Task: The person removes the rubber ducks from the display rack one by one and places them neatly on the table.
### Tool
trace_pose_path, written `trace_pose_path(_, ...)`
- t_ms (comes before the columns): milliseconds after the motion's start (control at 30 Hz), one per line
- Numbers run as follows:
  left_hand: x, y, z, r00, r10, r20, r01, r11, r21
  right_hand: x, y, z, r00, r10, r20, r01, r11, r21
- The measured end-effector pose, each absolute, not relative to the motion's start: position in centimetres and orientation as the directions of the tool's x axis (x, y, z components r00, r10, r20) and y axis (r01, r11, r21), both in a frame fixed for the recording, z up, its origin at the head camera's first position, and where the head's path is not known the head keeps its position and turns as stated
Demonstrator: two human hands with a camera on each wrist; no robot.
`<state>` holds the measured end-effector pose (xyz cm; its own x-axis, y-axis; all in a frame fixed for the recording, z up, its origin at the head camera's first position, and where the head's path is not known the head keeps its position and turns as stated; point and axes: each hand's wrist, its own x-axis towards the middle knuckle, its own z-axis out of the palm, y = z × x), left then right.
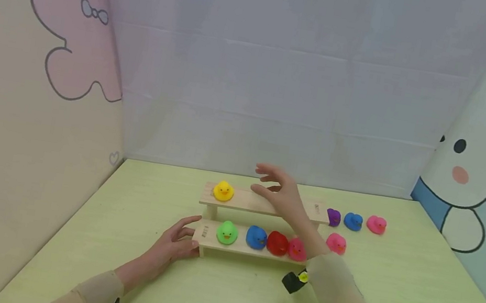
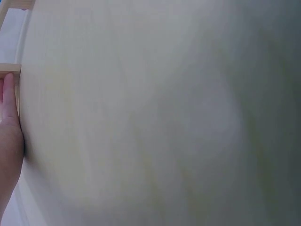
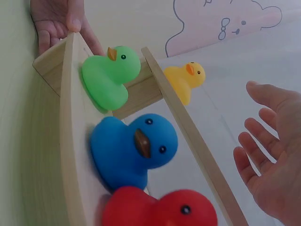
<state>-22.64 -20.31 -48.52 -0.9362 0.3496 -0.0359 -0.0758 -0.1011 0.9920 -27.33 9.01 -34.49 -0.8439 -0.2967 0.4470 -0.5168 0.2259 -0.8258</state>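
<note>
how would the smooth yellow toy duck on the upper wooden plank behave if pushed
The smooth yellow toy duck would probably slide rather than roll, given its broad, low body. It looks like moulded rubber, so likely light and squeezable. The upper wooden plank shows no rim, so a hard push could send it off.

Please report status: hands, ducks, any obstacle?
Left hand holds lower shelf. Right hand empty, above upper shelf. Yellow duck on upper shelf, green duck on lower. Nothing seen blocking.
</note>
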Motion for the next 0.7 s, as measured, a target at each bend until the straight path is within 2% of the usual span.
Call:
trace_pose_path(433, -22.6, -20.3, -48.7, -0.938, 0.343, -0.049, -0.090, -0.105, 0.990, -28.2, 5.1, -35.6, -0.813, -0.435, 0.387, -0.483, 0.135, -0.865)
trace_pose_path(700, -22.6, -20.3, -48.4, -0.937, 0.346, -0.044, -0.085, -0.105, 0.991, -29.5, 4.2, -37.3, -0.796, -0.468, 0.384, -0.485, 0.114, -0.867)
